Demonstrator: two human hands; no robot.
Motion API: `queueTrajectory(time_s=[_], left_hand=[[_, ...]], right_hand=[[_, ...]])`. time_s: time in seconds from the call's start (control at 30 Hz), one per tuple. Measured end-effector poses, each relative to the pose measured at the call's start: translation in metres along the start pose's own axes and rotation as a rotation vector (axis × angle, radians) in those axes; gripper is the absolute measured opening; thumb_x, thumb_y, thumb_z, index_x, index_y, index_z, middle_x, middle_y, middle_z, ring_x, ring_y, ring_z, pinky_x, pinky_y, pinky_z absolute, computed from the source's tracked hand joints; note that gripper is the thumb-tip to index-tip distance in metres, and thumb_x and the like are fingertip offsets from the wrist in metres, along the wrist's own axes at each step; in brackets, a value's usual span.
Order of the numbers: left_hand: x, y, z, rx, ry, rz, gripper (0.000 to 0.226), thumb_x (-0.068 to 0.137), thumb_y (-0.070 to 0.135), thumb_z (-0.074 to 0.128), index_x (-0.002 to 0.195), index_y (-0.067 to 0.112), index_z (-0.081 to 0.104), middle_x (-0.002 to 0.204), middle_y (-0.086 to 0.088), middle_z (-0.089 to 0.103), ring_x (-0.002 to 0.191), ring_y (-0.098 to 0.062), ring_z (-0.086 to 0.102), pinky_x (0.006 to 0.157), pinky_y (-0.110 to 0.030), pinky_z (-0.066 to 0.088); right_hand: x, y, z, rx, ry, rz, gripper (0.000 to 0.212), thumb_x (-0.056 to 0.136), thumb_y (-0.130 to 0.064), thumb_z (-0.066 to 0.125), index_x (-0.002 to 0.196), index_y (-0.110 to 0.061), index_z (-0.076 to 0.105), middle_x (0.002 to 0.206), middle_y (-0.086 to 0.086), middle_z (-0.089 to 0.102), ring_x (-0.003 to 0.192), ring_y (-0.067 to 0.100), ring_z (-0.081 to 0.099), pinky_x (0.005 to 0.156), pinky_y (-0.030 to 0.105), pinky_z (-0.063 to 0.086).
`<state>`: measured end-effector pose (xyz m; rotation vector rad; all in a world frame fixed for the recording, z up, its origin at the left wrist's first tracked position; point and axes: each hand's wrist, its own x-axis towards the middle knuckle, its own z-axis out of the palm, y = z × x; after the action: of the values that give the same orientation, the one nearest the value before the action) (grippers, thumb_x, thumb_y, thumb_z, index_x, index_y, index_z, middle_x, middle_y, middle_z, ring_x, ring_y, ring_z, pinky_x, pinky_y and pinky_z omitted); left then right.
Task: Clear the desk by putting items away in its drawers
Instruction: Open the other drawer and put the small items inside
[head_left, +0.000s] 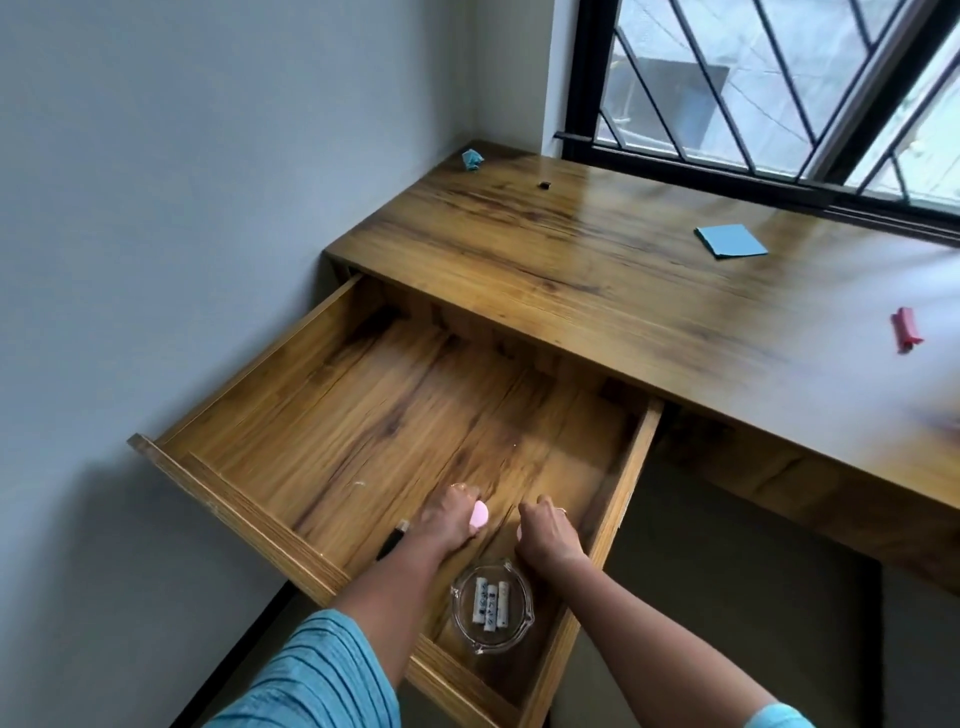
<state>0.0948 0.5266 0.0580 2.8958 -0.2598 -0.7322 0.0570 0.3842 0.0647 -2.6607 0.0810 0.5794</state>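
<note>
Drawer (363, 415) (pulled open): left hand (451, 517) pinches a pink piece (479, 514), right hand (548, 532) grips a pink bit (519, 530).

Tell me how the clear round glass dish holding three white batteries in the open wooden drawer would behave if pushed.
The clear glass dish looks thick, so probably heavy for its size and chippable. Low and wide, it should slide on the smooth wooden drawer floor rather than tip. The cylindrical white batteries lie loose inside, so they would likely roll.
</note>
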Motion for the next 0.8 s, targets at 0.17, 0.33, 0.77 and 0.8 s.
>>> queueTrajectory(time_s=[0.17,0.33,0.77,0.8], left_hand=[[0.000,-0.002,0.003,-0.020,0.029,0.010,0.049,0.087,0.026,0.066,0.132,0.018,0.047,0.132,-0.007,0.053,0.117,-0.026,0.054,0.094,-0.037,0.049],[-0.004,0.000,-0.005,-0.100,0.072,0.005,0.054,0.086,0.034,0.066,0.133,0.018,0.046,0.134,-0.006,0.051,0.117,-0.023,0.054,0.091,-0.033,0.048],[-0.009,0.147,-0.060,-0.240,0.310,0.278,0.033,0.100,0.024,0.040,0.123,0.009,0.058,0.126,-0.011,0.057,0.117,-0.025,0.053,0.097,-0.033,0.043],[-0.006,0.167,-0.062,-0.268,0.316,0.290,0.033,0.100,0.024,0.038,0.119,0.008,0.060,0.123,-0.012,0.059,0.116,-0.026,0.054,0.096,-0.033,0.043]], right_hand=[[-0.003,-0.007,-0.007,-0.040,0.029,-0.007,0.038,0.093,-0.008,0.052,0.130,-0.011,0.047,0.127,0.013,0.045,0.113,0.028,0.052,0.090,0.033,0.048],[-0.009,-0.007,-0.023,0.033,0.138,0.001,0.034,0.089,-0.005,0.058,0.123,-0.010,0.055,0.123,0.013,0.051,0.106,0.026,0.056,0.089,0.032,0.051],[-0.028,0.063,-0.117,-0.009,0.442,0.008,0.022,0.096,-0.011,0.044,0.104,-0.004,0.064,0.114,0.013,0.052,0.108,0.032,0.054,0.080,0.037,0.050],[-0.030,0.076,-0.128,0.000,0.445,0.011,0.022,0.096,-0.012,0.044,0.104,-0.005,0.063,0.115,0.013,0.051,0.109,0.032,0.052,0.082,0.038,0.050]])
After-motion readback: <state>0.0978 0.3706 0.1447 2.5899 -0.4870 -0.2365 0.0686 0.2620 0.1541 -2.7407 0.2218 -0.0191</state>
